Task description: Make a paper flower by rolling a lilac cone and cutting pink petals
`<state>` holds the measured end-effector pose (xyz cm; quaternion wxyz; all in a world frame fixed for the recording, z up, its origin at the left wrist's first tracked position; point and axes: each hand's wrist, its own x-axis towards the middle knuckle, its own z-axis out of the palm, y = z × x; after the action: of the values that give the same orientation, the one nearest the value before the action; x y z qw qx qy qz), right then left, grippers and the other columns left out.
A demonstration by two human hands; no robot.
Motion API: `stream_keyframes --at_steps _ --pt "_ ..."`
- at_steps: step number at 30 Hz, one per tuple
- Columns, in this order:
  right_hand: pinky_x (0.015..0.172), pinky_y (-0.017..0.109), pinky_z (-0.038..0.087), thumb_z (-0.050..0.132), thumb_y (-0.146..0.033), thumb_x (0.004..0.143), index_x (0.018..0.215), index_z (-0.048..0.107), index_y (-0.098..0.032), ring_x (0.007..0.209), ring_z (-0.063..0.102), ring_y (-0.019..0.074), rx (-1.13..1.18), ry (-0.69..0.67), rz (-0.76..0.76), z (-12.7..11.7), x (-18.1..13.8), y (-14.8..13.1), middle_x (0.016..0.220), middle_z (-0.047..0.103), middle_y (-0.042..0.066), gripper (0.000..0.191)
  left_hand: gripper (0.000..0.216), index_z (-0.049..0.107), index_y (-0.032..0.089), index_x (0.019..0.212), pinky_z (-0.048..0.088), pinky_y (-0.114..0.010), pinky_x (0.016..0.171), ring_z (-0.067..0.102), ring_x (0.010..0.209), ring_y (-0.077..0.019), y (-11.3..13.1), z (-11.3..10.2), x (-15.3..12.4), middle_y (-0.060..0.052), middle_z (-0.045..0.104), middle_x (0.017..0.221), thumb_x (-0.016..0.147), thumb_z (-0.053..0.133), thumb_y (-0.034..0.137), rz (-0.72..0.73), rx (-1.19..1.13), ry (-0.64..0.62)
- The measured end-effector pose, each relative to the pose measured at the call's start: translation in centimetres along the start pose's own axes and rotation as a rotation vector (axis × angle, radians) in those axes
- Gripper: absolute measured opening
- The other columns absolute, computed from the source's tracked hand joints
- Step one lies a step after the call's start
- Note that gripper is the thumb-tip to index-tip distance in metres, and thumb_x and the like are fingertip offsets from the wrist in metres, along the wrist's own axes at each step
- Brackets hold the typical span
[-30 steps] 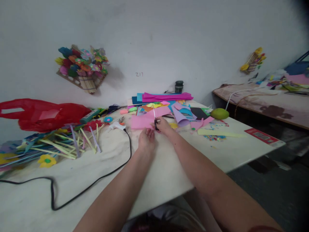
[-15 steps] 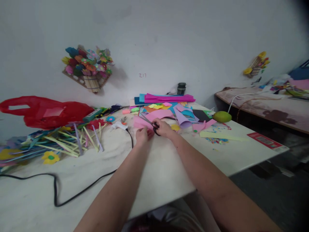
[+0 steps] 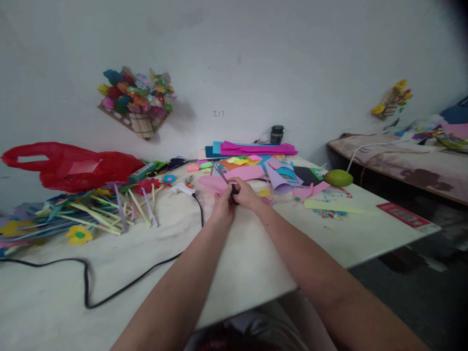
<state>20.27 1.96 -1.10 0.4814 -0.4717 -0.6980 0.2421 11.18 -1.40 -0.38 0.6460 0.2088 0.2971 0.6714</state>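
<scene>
In the head view, a pair of dark-handled scissors is gripped by my right hand, its blades pointing up and left. Right beside it, my left hand has its fingers closed on a pink craft sheet, whose left part sticks out past the fingers. The fingertips of both hands are close together, and the blades pass over the pink material. Whether the blades are cutting into it cannot be made out. A longer pink strip lies just behind the hands.
A white glue gun lies left of my hands, its black cord trailing across the table. Further left are coloured strips, a yellow flower and a red plastic bag. Rightward lie a purple cone and a green fruit.
My left hand has moved right and up, closer to my right hand. The scissors have turned a little steeper. The whole view has shifted slightly.
</scene>
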Motion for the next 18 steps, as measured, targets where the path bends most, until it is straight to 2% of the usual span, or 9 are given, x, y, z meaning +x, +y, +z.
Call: stream_keyframes --at_steps 2,5,8,10,13,18 --pt "0.074 0.025 0.049 0.056 -0.004 0.062 0.108 0.060 -0.020 0.082 0.062 0.0154 0.074 -0.022 0.047 0.4 -0.2 -0.4 0.087 0.067 -0.001 0.048 0.019 0.060 0.018 0.093 0.052 -0.024 0.073 0.065 0.072 -0.0127 -0.4 -0.2 0.4 -0.001 0.066 0.078 0.077 0.070 0.016 0.062 -0.021 -0.014" --pt "0.064 0.023 0.049 0.057 -0.005 0.065 0.112 0.058 -0.020 0.070 0.062 0.0138 0.257 -0.098 0.161 0.6 -0.5 -0.7 0.074 0.065 -0.003 0.049 0.027 0.061 0.019 0.097 0.052 -0.025 0.072 0.065 0.072 -0.0132 -0.6 -0.9 1.1 -0.001 0.068 0.080 0.074 0.074 0.019 0.106 -0.049 -0.061" --pt "0.058 0.021 0.049 0.062 -0.007 0.065 0.115 0.055 -0.020 0.063 0.061 0.0120 0.457 -0.124 0.247 0.4 -0.7 -0.7 0.070 0.064 -0.005 0.052 0.020 0.061 0.019 0.098 0.053 -0.024 0.069 0.065 0.070 -0.0135 -0.6 -1.4 1.7 -0.003 0.069 0.082 0.080 0.068 0.020 0.121 -0.063 -0.080" --pt "0.056 0.020 0.049 0.067 -0.009 0.065 0.116 0.055 -0.020 0.062 0.061 0.0115 0.543 -0.115 0.266 0.3 -0.7 -0.7 0.070 0.064 -0.005 0.054 0.010 0.060 0.018 0.096 0.054 -0.025 0.069 0.066 0.070 -0.0144 -0.5 -1.6 1.9 -0.005 0.068 0.082 0.086 0.059 0.019 0.130 -0.060 -0.040" --pt "0.050 0.018 0.046 0.070 -0.016 0.068 0.116 0.055 -0.020 0.060 0.062 0.0113 0.551 -0.094 0.288 -0.1 -0.6 -0.6 0.071 0.065 -0.004 0.051 0.012 0.059 0.018 0.094 0.055 -0.028 0.067 0.066 0.069 -0.0167 -0.1 -1.5 1.8 -0.005 0.066 0.077 0.089 0.048 0.016 0.143 -0.022 0.059" --pt "0.036 0.017 0.033 0.063 -0.031 0.081 0.103 0.059 -0.019 0.050 0.059 0.0105 0.384 -0.100 0.334 -0.9 -0.4 -0.5 0.068 0.065 -0.001 0.026 0.024 0.055 0.024 0.101 0.057 -0.030 0.072 0.067 0.081 -0.0183 1.1 -1.7 1.6 -0.004 0.067 0.087 0.081 0.057 0.011 0.202 0.067 0.268"
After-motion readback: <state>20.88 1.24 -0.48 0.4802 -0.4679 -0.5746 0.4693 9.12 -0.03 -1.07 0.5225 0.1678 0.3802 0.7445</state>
